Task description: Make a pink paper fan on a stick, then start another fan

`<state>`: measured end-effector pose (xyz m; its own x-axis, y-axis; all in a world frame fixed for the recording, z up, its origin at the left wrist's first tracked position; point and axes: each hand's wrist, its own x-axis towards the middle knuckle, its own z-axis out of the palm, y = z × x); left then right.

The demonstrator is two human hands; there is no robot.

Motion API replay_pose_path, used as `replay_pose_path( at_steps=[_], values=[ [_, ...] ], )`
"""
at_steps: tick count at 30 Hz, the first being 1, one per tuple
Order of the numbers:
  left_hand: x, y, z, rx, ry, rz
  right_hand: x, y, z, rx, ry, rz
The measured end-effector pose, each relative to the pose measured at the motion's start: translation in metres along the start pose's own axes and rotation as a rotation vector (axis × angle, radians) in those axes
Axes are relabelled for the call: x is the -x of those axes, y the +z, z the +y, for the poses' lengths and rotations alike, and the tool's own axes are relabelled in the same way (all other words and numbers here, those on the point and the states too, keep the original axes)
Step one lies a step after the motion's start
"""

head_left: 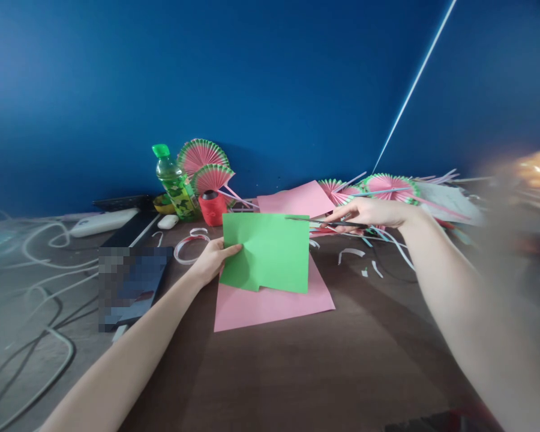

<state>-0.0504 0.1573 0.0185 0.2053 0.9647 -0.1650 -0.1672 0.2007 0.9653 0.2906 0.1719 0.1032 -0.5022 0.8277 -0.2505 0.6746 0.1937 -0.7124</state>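
Note:
My left hand (213, 258) pinches the left edge of a green sheet of paper (274, 249), thumb on its front. The sheet is held up and has a small notch in its bottom edge. At its upper right, my right hand (360, 215) grips a pair of scissors (324, 222), mostly covered by the fingers. A thin dark blade lies across the green sheet near its top edge. Below and partly behind it, a pink sheet (270, 315) rests on the brown table (288, 378). Another pink sheet (292, 200) is farther back.
Pink-and-green pleated paper fans (202, 157) stand beside a green-capped bottle (175, 186) and a red can-shaped object (212, 209). More fans (391, 187) and strips lie at back right. A tape roll (191, 249), phone (139, 282) and white cables (58, 336) are on the left.

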Motion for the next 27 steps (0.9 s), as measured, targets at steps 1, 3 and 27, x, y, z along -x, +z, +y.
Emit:
replay_pose_path(
  at_steps=[1,3,27],
  values=[
    [0.000,0.000,0.000,-0.005,-0.002,-0.005,0.000,0.000,0.000,-0.002,-0.005,-0.010],
    [0.000,0.000,-0.001,-0.018,-0.007,-0.021,0.000,0.002,-0.002,-0.007,-0.017,-0.037],
    [0.000,-0.002,-0.002,-0.088,-0.017,-0.075,-0.017,0.018,-0.007,-0.025,-0.029,-0.011]
  ],
)
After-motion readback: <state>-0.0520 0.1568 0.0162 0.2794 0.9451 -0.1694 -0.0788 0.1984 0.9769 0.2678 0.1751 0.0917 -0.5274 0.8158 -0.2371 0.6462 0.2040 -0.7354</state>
